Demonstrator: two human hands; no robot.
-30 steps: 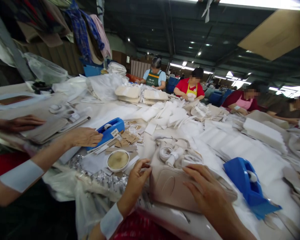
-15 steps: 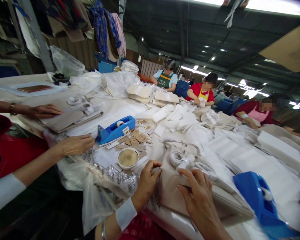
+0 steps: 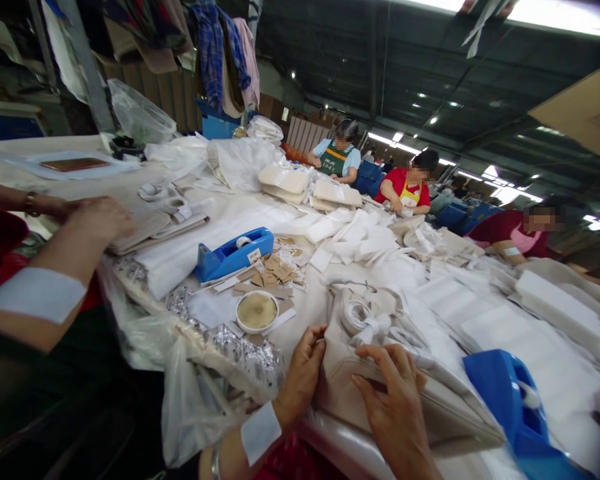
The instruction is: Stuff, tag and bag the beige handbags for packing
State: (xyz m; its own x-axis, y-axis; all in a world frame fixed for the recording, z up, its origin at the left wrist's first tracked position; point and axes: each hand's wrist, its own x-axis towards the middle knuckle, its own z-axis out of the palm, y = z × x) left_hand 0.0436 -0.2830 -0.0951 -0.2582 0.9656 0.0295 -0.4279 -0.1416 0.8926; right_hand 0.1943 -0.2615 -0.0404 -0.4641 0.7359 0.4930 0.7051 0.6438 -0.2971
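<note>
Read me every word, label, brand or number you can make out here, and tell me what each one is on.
Nothing reads with certainty.
Green apron: light lettering on the chest, too small and blurred to quote.
Blue tape dispenser beside the round tub: a pale label, its print too small to read.
Beige bag at the hands: no readable text.

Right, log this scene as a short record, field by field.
Left grip: at the left edge of a beige bag
Right grip: fingers at the same bag
On the bag: rolled strap
Left of bag: round tub, brown tags, blue tape dispenser
Right of bag: second blue dispenser
Far left: co-worker's arm
</note>
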